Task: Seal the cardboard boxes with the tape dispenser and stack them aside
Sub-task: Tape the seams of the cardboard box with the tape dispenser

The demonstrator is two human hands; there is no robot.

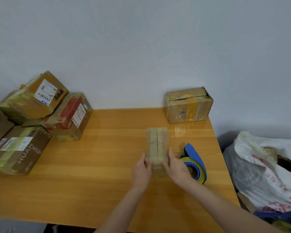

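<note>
A small taped cardboard box [157,143] stands on the wooden table [99,165], right of centre. My left hand [141,170] grips its near left side and my right hand [176,167] grips its near right side. A blue tape dispenser [196,163] with a yellowish roll lies on the table just right of my right hand, with nothing holding it. Another cardboard box [189,105], torn open at its top, sits at the back right by the wall. Several taped boxes [32,118] are piled at the left.
The pile at the left includes a brown box marked HUANHUA [22,150] and a red-printed box [71,116]. To the right of the table stands a white sack [265,170] with red print over a cardboard carton. The wall runs behind the table.
</note>
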